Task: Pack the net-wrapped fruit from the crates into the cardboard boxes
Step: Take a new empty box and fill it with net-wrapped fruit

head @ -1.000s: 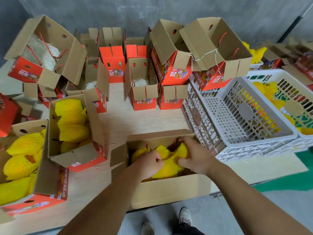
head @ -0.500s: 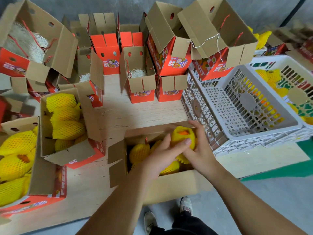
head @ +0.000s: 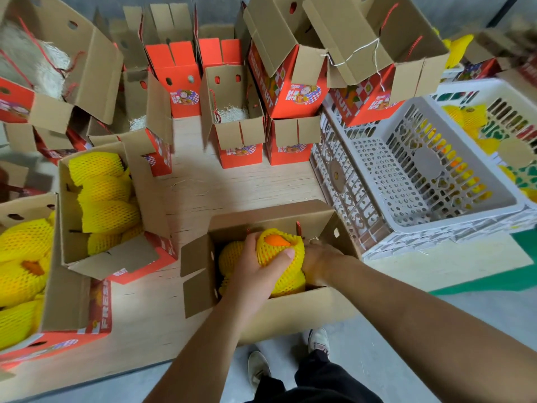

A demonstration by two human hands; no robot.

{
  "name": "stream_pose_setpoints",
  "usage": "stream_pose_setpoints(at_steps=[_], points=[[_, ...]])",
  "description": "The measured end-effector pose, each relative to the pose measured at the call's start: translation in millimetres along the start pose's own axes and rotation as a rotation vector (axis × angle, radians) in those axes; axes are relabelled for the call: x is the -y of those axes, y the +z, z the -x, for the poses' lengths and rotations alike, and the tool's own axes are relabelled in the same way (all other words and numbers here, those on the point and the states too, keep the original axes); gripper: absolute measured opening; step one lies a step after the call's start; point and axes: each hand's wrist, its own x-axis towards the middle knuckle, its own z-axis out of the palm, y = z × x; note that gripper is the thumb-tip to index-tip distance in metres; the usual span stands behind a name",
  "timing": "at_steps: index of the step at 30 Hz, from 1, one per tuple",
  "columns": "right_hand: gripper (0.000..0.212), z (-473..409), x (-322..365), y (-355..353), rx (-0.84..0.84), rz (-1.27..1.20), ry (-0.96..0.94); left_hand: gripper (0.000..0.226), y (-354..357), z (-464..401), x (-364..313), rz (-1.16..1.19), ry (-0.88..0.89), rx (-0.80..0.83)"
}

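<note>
The net-wrapped fruit (head: 279,251) sits at the top of the open cardboard box (head: 290,309) at the table's near edge, above other wrapped fruit already inside. The left hand (head: 255,266) curls round it from the near side; the right hand (head: 318,258) is beside it against the box's right wall, its grip hidden (I cannot tell how it lies). To seat the fruit well, ease it into a gap rather than forcing it. The near white crate (head: 421,181) looks emptied.
</note>
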Motion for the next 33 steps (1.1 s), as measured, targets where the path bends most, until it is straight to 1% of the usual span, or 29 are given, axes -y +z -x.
stream_pose_setpoints(at_steps=[2,4,5,6,8,10,12,13,14,15,16,18,20,24,27,29,30,31,33], points=[[0.071,-3.8,-1.1,3.7,-0.003,-0.070,0.013,0.057,-0.6,2.3,1.9,-0.037,0.001,-0.024],[0.071,1.8,-2.6,2.8,0.027,-0.135,-0.063,0.062,-0.8,4.0,2.3,-0.080,0.027,-0.041],[0.066,3.1,-5.5,5.7,-0.003,-0.080,-0.145,0.064,-1.4,4.6,1.9,-0.098,0.027,-0.037],[0.066,3.7,-9.9,5.4,-0.066,-0.146,-0.140,0.065,-1.5,4.1,3.8,-0.130,0.038,-0.028],[0.078,10.7,-18.5,-4.2,-0.107,-0.198,-0.097,0.067,-0.2,5.9,5.4,-0.242,0.060,-0.009],[0.072,13.9,-25.2,-14.2,-0.245,-0.182,-0.040,0.068,2.8,9.1,6.9,-0.391,0.095,-0.001],[0.066,12.8,-24.7,-19.4,-0.365,-0.021,-0.003,0.069,6.8,12.3,6.6,-0.515,0.107,0.029],[0.062,13.0,-21.5,-20.3,-0.382,0.123,0.024,0.070,9.0,13.0,6.2,-0.555,0.099,0.049],[0.059,11.3,-19.1,-17.0,-0.366,0.201,0.066,0.069,10.6,12.6,6.4,-0.585,0.080,0.071],[0.058,10.5,-16.8,-13.0,-0.321,0.213,0.101,0.069,11.7,11.6,6.0,-0.605,0.053,0.093],[0.061,9.9,-15.6,-11.1,-0.252,0.184,0.137,0.068,12.5,9.4,6.2,-0.623,0.030,0.115],[0.070,7.9,-17.6,-11.3,-0.159,0.099,0.148,0.069,14.1,5.6,4.1,-0.650,0.000,0.165],[0.071,5.8,-19.8,-12.9,-0.162,0.047,0.120,0.071,17.1,0.3,1.3,-0.673,-0.021,0.202],[0.066,11.2,-21.1,-13.6,-0.215,-0.023,0.076,0.078,28.1,-9.2,0.7,-0.707,-0.076,0.249],[0.063,17.4,-23.5,-17.5,-0.230,-0.038,0.046,0.092,35.0,-15.3,5.9,-0.691,-0.144,0.267],[0.059,24.8,-26.7,-20.7,-0.210,-0.104,0.043,0.096,34.1,-16.5,6.7,-0.549,-0.191,0.264],[0.056,29.7,-29.2,-22.0,-0.220,-0.189,0.035,0.095,31.0,-16.4,8.2,-0.438,-0.209,0.238],[0.052,34.7,-32.0,-21.7,-0.253,-0.300,0.020,0.099,26.5,-15.1,9.3,-0.346,-0.234,0.204],[0.041,44.6,-32.5,-17.7,-0.323,-0.567,0.005,0.118,15.9,-15.1,10.2,-0.225,-0.298,0.134]])
